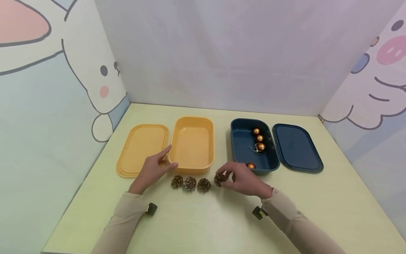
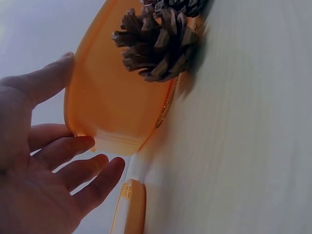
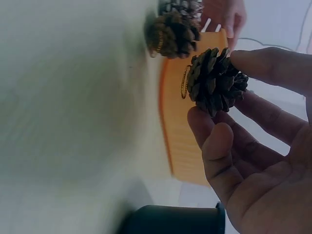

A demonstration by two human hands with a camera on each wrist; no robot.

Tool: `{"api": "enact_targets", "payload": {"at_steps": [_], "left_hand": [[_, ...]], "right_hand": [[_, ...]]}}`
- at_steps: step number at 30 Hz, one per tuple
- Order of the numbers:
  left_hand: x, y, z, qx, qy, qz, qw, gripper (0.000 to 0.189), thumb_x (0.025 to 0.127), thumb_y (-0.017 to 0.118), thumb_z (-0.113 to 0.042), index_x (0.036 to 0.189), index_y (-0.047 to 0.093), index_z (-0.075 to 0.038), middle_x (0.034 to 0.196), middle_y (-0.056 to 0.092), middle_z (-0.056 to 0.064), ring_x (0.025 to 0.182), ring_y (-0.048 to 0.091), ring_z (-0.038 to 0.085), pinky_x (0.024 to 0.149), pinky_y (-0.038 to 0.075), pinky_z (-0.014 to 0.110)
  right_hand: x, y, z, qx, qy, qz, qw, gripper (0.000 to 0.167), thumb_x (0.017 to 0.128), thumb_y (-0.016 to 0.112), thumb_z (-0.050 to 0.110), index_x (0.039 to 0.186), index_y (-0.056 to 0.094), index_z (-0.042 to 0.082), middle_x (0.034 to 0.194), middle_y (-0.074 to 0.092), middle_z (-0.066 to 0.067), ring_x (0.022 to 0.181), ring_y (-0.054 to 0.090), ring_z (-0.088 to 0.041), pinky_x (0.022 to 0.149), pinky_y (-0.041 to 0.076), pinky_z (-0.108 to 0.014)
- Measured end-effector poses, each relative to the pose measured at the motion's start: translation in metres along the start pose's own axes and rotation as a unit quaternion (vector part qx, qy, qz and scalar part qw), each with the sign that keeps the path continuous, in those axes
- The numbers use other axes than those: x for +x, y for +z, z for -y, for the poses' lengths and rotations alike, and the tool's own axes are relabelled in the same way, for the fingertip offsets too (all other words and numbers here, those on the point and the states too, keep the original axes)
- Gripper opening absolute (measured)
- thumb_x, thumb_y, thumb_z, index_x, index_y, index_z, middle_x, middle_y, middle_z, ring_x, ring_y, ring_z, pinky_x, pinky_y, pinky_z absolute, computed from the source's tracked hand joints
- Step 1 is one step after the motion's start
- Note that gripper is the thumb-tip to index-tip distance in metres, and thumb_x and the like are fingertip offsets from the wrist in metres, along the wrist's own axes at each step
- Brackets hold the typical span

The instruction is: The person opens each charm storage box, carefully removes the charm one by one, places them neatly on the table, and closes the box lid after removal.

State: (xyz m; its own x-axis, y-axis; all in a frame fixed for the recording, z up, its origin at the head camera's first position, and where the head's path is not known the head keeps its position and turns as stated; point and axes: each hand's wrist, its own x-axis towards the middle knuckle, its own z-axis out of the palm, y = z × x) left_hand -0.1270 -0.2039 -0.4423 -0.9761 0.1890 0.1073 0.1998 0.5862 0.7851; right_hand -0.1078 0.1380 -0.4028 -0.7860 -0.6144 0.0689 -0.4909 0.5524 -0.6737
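Note:
My right hand (image 1: 243, 179) pinches a brown pine cone (image 3: 213, 82) between thumb and fingers; a gold loop hangs at its side in the right wrist view. To its left, three more pine cones (image 1: 204, 185) sit in a row on the table, one with whitish tips. Behind them stands the yellow container (image 1: 191, 168) with nothing inside. My left hand (image 1: 153, 170) touches its near left corner, thumb and fingers spread and loosely bent along the rim and wall. In the left wrist view a pine cone (image 2: 156, 46) stands before the yellow wall.
A dark blue container (image 1: 236, 148) behind my right hand holds several copper-coloured balls (image 1: 260, 138), one with silvery string. Its blue lid (image 1: 298, 148) lies to the right. The yellow lid (image 1: 142, 150) lies left of the yellow container. Walls with cartoon drawings enclose the table (image 1: 203, 225).

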Motion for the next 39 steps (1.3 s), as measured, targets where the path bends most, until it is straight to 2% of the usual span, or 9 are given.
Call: {"api": "enact_targets", "payload": {"at_steps": [2, 7, 13, 18, 23, 39], "left_hand": [[0.0, 0.0, 0.0, 0.001, -0.003, 0.0, 1.0, 0.081, 0.088, 0.076, -0.042, 0.154, 0.041, -0.013, 0.108, 0.071, 0.01, 0.102, 0.063, 0.024, 0.095, 0.053, 0.046], [0.001, 0.0, -0.001, 0.003, -0.008, 0.0, 1.0, 0.081, 0.088, 0.076, -0.042, 0.154, 0.041, -0.014, 0.111, 0.07, 0.011, 0.101, 0.062, 0.024, 0.093, 0.052, 0.045], [0.002, 0.0, 0.0, 0.017, -0.003, -0.006, 0.9998, 0.081, 0.087, 0.076, -0.042, 0.154, 0.042, -0.012, 0.098, 0.067, 0.007, 0.096, 0.06, 0.023, 0.088, 0.051, 0.041], [0.004, 0.001, 0.002, 0.018, 0.0, -0.004, 0.9998, 0.08, 0.088, 0.076, -0.043, 0.154, 0.042, -0.012, 0.085, 0.057, 0.003, 0.088, 0.054, 0.019, 0.08, 0.046, 0.034], [0.004, 0.001, 0.001, 0.015, 0.007, -0.003, 0.9999, 0.08, 0.088, 0.076, -0.042, 0.153, 0.042, -0.011, 0.083, 0.054, 0.002, 0.082, 0.049, 0.018, 0.074, 0.041, 0.03], [0.004, 0.0, 0.002, 0.015, 0.012, -0.006, 0.9998, 0.08, 0.088, 0.076, -0.042, 0.153, 0.043, -0.011, 0.084, 0.056, 0.003, 0.083, 0.05, 0.019, 0.075, 0.041, 0.029]], "right_hand": [[0.0, 0.004, -0.003, -0.01, 0.001, 0.001, 1.0, 0.028, 0.084, 0.079, 0.013, 0.111, 0.073, 0.015, 0.103, 0.073, 0.002, 0.085, 0.068, -0.013, 0.061, 0.05, -0.021], [0.0, 0.015, -0.01, -0.033, -0.005, 0.007, 0.9994, 0.026, 0.083, 0.081, 0.013, 0.108, 0.073, 0.014, 0.099, 0.072, 0.002, 0.084, 0.068, -0.012, 0.069, 0.054, -0.023], [0.0, 0.023, -0.013, -0.046, -0.006, 0.018, 0.9987, 0.026, 0.082, 0.082, 0.012, 0.105, 0.072, 0.013, 0.098, 0.071, 0.003, 0.085, 0.067, -0.009, 0.077, 0.057, -0.027], [0.0, 0.024, -0.013, -0.055, -0.006, 0.013, 0.9984, 0.026, 0.082, 0.083, 0.014, 0.105, 0.072, 0.013, 0.098, 0.072, 0.002, 0.084, 0.067, -0.011, 0.077, 0.057, -0.029], [0.0, 0.026, -0.014, -0.062, -0.005, 0.011, 0.998, 0.031, 0.081, 0.084, 0.016, 0.108, 0.071, 0.012, 0.1, 0.073, 0.001, 0.085, 0.068, -0.01, 0.077, 0.057, -0.027], [-0.002, 0.027, -0.016, -0.062, 0.004, -0.001, 0.998, 0.035, 0.079, 0.085, 0.016, 0.111, 0.07, 0.011, 0.103, 0.073, -0.001, 0.083, 0.068, -0.013, 0.075, 0.057, -0.025]]}}
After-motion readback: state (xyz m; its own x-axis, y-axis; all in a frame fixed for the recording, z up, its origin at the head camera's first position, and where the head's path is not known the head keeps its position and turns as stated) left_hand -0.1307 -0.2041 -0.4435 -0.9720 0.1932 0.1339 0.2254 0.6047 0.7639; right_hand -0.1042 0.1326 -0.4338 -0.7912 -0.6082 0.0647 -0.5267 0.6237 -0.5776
